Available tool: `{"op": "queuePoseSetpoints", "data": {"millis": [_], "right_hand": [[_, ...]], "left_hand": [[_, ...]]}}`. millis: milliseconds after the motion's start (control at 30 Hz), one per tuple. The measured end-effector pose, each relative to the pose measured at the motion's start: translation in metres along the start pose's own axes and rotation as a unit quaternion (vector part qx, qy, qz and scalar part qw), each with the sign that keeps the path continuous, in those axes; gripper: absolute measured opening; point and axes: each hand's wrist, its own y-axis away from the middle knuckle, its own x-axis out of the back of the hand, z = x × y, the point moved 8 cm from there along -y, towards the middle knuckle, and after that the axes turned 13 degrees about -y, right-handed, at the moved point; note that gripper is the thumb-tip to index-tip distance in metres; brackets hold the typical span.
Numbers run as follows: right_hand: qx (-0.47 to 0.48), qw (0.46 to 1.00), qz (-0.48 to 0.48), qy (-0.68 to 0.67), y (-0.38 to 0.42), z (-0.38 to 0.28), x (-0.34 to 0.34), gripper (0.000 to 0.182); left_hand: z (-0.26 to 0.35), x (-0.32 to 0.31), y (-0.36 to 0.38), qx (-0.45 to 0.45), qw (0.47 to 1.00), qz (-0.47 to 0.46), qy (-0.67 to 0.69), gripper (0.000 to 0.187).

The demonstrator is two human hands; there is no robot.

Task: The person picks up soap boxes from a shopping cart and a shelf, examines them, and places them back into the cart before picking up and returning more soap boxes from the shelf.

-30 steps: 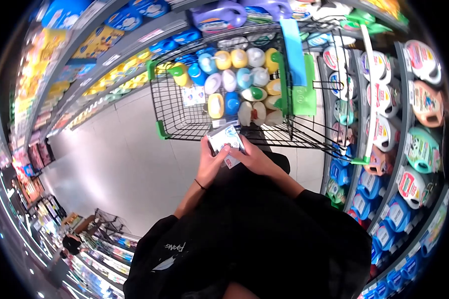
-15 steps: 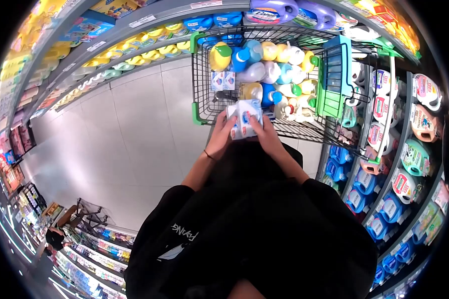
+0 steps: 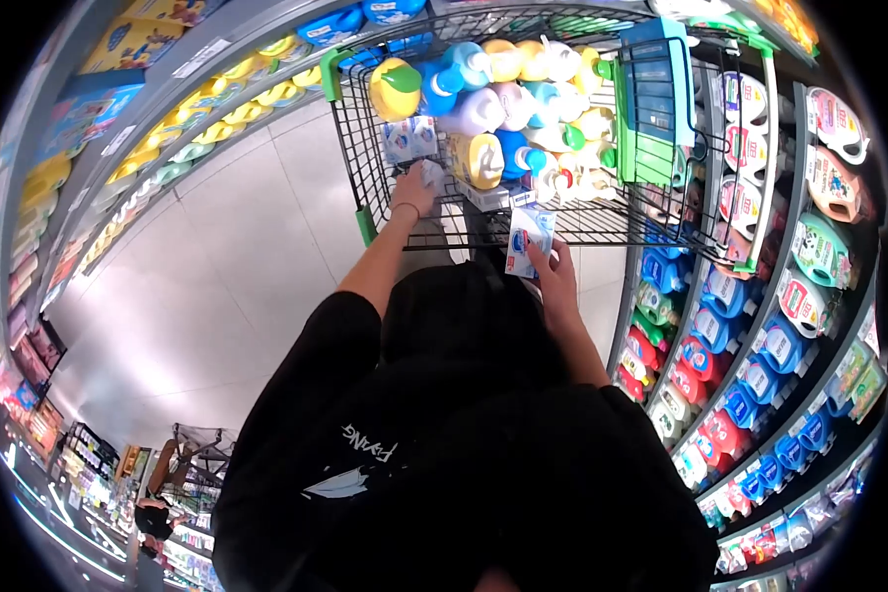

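Note:
My left hand [image 3: 407,187] reaches into the shopping cart [image 3: 367,166], its fingers closed around a small white soap box [image 3: 430,176] that they partly cover. Just beyond it, a pair of white-and-blue soap boxes [image 3: 409,139] lies at the cart's left end. My right hand [image 3: 556,278] grips another white-and-blue soap box [image 3: 530,241] at the cart's near side, thumb on its front. Between the hands, a yellow-labelled bottle [image 3: 477,161] and a blue bottle [image 3: 519,156] lie in the cart.
More bottles fill the cart's middle, with a yellow bottle [image 3: 396,91] at its far left. A green-and-blue child seat [image 3: 653,109] is at the right. Detergent shelves [image 3: 781,276] line the right side, other shelves [image 3: 192,109] the left. A person [image 3: 155,518] stands at lower left.
My hands, together on the soap boxes before, have parted. The left has moved left and forward into the cart with one box; the right has moved right and nearer with another.

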Motion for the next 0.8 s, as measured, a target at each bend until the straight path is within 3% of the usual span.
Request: {"op": "queuePoseSetpoints", "data": {"millis": [167,200,367,400,433,467,633,733,800], "right_hand": [[-0.026,0.999,0.016,-0.013,0.011,0.017,0.003,0.045],[-0.037,0.999,0.013,-0.015,0.013,0.023,0.002,0.045],[0.017,0.999,-0.032,0.040,-0.007,0.045,0.000,0.043],[0.021,0.998,-0.043,0.039,-0.006,0.043,-0.005,0.043],[0.033,0.996,-0.067,0.055,-0.011,0.037,-0.014,0.048],[0.041,0.991,-0.069,0.110,-0.018,0.033,-0.020,0.051],[0.044,0.921,-0.123,0.366,-0.064,-0.003,-0.079,0.066],[0.170,0.888,-0.142,0.403,-0.107,0.016,-0.102,0.063],[0.182,0.880,-0.149,0.413,-0.139,0.041,-0.112,0.059]], "left_hand": [[-0.024,-0.029,-0.032,0.020,0.990,-0.047,-0.129,0.058],[-0.027,-0.033,-0.041,-0.007,0.991,-0.040,-0.127,0.055],[-0.060,-0.064,-0.082,0.064,0.988,-0.047,-0.132,0.072],[-0.069,-0.071,-0.085,0.082,0.988,-0.036,-0.122,0.069],[-0.068,-0.070,-0.078,0.098,0.983,-0.094,-0.122,0.066],[-0.062,-0.066,-0.077,0.113,0.976,-0.145,-0.120,0.064],[-0.067,-0.068,-0.084,0.072,0.969,-0.148,-0.184,0.054],[-0.067,-0.062,-0.082,0.081,0.976,-0.127,-0.159,0.058],[-0.075,-0.075,-0.092,0.010,0.980,-0.103,-0.172,0.061]]}}
